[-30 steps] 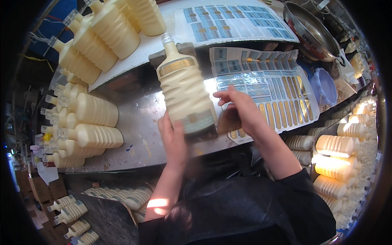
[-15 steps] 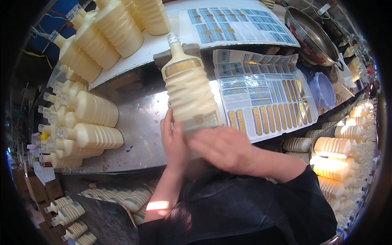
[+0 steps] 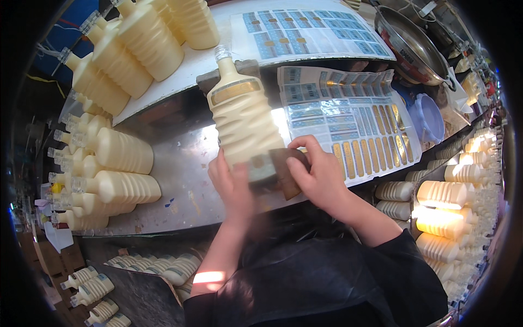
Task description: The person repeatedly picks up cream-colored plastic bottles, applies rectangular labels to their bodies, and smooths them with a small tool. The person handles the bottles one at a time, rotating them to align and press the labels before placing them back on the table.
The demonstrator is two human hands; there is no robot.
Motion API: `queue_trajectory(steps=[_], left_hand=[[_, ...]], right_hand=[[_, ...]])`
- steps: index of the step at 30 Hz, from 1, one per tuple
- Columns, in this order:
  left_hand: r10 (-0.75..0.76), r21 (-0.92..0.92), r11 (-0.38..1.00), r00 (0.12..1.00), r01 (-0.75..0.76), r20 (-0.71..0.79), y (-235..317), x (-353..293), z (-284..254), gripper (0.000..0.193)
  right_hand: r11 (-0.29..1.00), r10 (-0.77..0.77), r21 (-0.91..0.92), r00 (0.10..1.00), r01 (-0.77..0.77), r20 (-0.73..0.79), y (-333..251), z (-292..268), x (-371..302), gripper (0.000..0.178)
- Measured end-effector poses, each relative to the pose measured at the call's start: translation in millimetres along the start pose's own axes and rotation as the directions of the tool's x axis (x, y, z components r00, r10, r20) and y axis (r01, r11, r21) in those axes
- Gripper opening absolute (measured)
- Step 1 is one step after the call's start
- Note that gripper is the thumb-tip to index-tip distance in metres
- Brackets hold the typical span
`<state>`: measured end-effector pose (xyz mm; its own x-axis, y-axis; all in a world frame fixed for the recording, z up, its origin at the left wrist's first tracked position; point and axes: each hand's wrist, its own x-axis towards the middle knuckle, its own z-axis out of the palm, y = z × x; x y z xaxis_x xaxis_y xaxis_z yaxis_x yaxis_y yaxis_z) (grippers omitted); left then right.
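A cream ribbed bottle (image 3: 242, 122) with a clear glass-like neck lies on the bench, its neck end propped on a grey block (image 3: 206, 82). It has a gold band on its shoulder and a pale blue-grey label (image 3: 261, 167) near its base. My left hand (image 3: 233, 182), partly blurred, grips the bottle's lower left side, thumb toward the label. In my right hand (image 3: 318, 171) is a flat brown scraper-like piece (image 3: 285, 177), closed between thumb and fingers. Its edge touches the bottle at the label's right end.
Label sheets (image 3: 348, 122) with gold and blue strips lie right of the bottle; another sheet (image 3: 310, 32) lies on the white shelf (image 3: 229, 22). Cream bottles (image 3: 125, 150) crowd the left, with several standing above. A metal pan (image 3: 414, 46), a lilac basin (image 3: 427, 117) and more bottles (image 3: 444, 193) are at right.
My right hand, blurred across the bottle's base before, has moved right and now shows the brown piece. My left hand stays at the bottle's lower left. The whole view has shifted slightly.
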<state>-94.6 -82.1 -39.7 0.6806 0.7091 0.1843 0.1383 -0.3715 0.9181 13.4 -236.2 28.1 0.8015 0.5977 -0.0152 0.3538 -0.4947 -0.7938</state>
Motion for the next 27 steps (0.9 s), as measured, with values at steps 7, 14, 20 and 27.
queue_trajectory(steps=[7,14,20,27], left_hand=[[-0.026,-0.322,0.946,0.999,0.033,0.027,-23.0,-0.3,-1.6,0.052],[-0.029,-0.487,0.871,0.997,0.062,0.075,-6.4,-9.7,-8.9,0.062],[0.157,0.033,0.987,0.988,-0.157,0.014,-10.4,-6.2,-17.5,0.079],[0.408,0.248,0.895,0.905,-0.371,-0.12,9.7,-3.9,-1.0,0.073]], right_hand=[[0.978,0.027,0.207,0.993,-0.003,-0.112,32.9,3.0,0.3,0.024],[0.989,0.044,0.142,0.997,-0.035,-0.057,38.6,2.2,4.1,0.025],[0.964,-0.017,0.265,0.995,0.041,-0.094,9.4,-2.8,-9.9,0.025],[0.961,-0.259,-0.107,0.966,0.256,-0.019,-40.6,6.5,-13.9,0.02]])
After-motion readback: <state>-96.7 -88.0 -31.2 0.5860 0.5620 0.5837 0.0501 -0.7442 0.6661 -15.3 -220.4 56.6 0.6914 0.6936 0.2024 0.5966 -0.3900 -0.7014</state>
